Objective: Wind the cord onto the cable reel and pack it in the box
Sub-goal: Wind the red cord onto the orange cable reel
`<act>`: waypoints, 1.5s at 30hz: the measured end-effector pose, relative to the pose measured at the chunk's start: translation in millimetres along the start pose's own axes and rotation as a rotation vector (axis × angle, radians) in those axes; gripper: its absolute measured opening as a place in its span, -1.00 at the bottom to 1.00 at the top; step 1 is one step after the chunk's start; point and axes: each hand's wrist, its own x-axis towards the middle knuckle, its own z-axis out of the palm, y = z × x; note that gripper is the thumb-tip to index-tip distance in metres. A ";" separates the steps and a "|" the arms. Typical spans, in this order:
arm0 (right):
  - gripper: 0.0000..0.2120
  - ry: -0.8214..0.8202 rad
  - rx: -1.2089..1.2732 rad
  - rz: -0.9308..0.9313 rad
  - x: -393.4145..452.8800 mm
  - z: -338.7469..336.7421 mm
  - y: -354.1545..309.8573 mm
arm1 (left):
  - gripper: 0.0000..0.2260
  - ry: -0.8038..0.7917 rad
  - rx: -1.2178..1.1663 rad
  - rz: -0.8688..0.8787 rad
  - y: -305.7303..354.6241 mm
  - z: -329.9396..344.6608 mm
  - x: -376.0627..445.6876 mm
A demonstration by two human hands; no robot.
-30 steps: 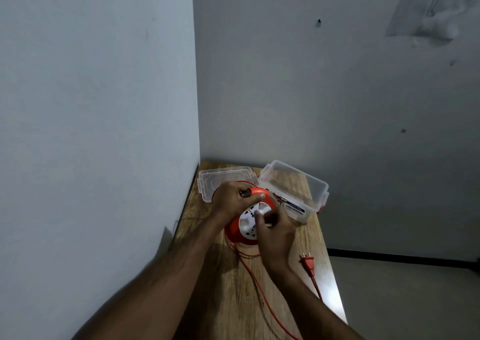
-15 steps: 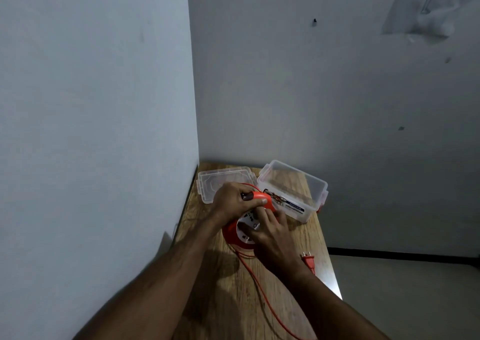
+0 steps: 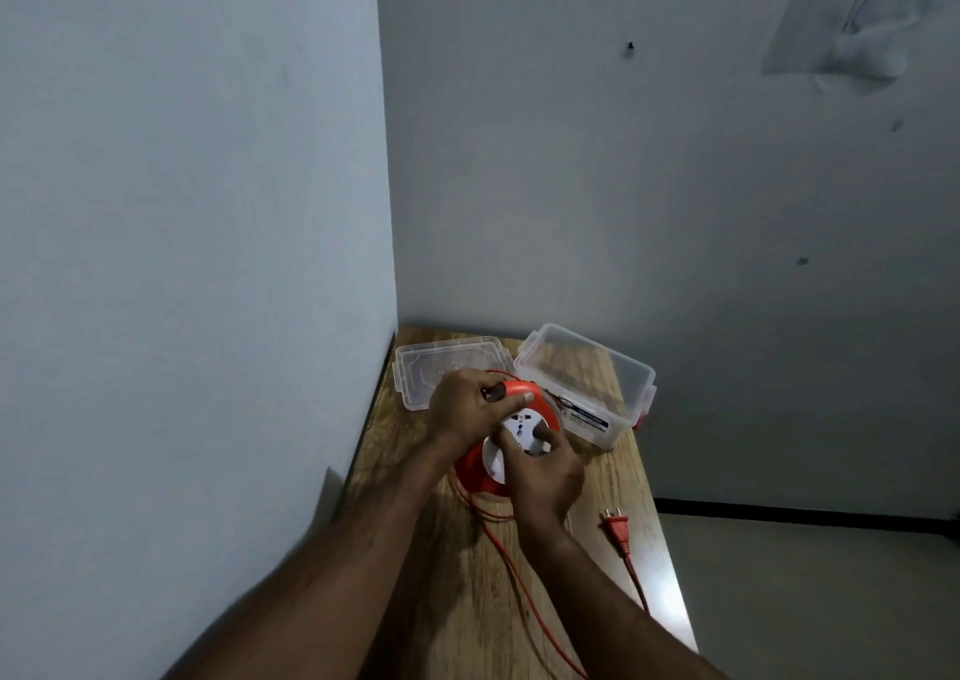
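An orange cable reel (image 3: 480, 474) with a white socket face stands tilted on the wooden table (image 3: 467, 601). My left hand (image 3: 467, 409) grips its orange handle from the top. On the white face, my right hand (image 3: 543, 476) holds the winding knob with curled fingers. The orange cord (image 3: 524, 596) trails from under the reel toward the table's near edge. Its orange plug (image 3: 617, 526) lies on the table to the right. A clear plastic box (image 3: 587, 383) stands open behind the reel.
The box's clear lid (image 3: 421, 372) lies flat to the left of the box, near the wall. The narrow table sits in a corner, walls on the left and behind. Its right edge drops to the floor (image 3: 821, 601).
My right hand has turned round the white face, going from its lower side up to the right side. The left hand keeps its hold on the handle.
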 end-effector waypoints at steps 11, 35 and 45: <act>-0.11 -0.178 0.790 0.907 18.7 10.3 -6.4 | -0.45 -0.056 0.025 0.015 -8.1 2.9 -0.8; -0.51 -0.410 -1.037 -1.120 27.4 -40.2 25.6 | -0.47 -0.162 -0.034 -0.011 -2.4 -0.5 0.7; -0.34 -0.375 -0.810 -1.092 29.9 -38.5 28.6 | -0.47 -0.165 -0.024 -0.018 -6.1 -0.3 -0.9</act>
